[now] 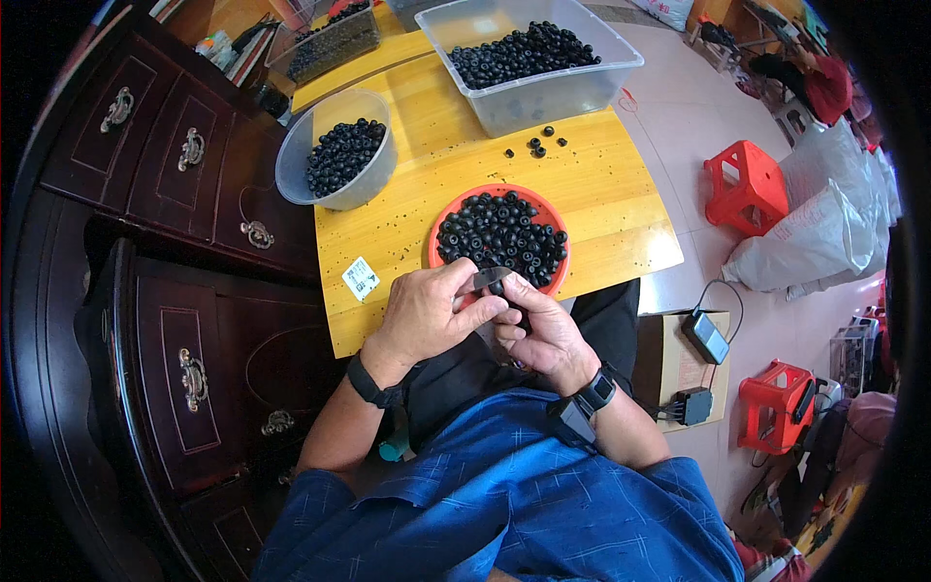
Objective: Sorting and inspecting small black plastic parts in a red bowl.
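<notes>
Fingers of the left hand (430, 308) and right hand (548, 335) met round a grey blade (492, 275) and black piece (497, 288); which gripped what, I couldn't tell. A cut seemed in hand, next wanting a steady pinch. Just beyond those fingers sat the orange-red bowl (546, 205).

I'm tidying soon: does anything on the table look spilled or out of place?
Yes: a few round black pieces lie loose on the yellow table between the clear bin and the red bowl, apart from the heaped ones, so they look spilled. Dark specks litter it.
</notes>
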The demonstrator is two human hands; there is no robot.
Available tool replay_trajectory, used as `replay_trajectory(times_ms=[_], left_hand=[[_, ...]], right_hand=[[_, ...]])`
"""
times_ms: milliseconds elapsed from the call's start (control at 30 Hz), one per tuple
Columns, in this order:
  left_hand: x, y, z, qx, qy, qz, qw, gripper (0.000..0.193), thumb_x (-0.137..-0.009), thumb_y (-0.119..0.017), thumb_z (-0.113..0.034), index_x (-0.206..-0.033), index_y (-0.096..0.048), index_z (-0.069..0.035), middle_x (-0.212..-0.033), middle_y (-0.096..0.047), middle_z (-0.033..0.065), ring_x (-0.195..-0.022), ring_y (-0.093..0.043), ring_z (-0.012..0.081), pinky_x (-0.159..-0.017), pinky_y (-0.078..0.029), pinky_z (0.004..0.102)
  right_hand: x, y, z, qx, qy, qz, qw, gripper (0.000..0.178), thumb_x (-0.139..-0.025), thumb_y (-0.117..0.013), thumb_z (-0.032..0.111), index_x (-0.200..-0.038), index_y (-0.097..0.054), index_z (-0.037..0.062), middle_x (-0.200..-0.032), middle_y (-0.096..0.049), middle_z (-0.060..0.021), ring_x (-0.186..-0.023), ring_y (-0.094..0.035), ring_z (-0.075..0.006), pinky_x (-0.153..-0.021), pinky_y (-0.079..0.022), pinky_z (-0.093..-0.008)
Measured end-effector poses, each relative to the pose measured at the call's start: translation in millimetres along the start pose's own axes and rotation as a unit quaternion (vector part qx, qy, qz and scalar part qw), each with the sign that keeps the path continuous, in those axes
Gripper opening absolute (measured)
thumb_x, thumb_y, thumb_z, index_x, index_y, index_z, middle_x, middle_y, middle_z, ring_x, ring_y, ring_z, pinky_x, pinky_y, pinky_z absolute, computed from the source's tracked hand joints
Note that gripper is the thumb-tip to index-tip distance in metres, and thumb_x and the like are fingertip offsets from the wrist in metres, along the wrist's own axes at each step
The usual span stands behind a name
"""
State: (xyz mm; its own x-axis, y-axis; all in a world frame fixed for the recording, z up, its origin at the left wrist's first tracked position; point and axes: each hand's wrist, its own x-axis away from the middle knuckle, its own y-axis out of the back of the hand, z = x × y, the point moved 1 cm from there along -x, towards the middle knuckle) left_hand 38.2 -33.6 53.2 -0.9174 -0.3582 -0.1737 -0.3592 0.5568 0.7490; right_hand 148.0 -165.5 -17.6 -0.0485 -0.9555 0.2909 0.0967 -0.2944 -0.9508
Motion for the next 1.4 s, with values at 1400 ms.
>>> replay_trajectory(times_ms=[1400], left_hand=[[-19.7, 55.8, 21.9, 0.017, 0.103, -0.122, 0.987, 0.034, -0.084, -0.076, -0.011, -0.112, -0.067, 0.004, -0.074, -0.061, 0.0012, -0.066, -0.053, 0.0064, -0.063, -0.046, 0.0246]], right_hand=[[-3.9, -8.6, -3.2, -0.101, -0.003, -0.008, 0.995, 0.044, -0.104, -0.048, 0.032, -0.132, -0.055, -0.0021, -0.138, -0.054, -0.0230, -0.124, -0.057, -0.0316, -0.098, -0.053, -0.0396]])
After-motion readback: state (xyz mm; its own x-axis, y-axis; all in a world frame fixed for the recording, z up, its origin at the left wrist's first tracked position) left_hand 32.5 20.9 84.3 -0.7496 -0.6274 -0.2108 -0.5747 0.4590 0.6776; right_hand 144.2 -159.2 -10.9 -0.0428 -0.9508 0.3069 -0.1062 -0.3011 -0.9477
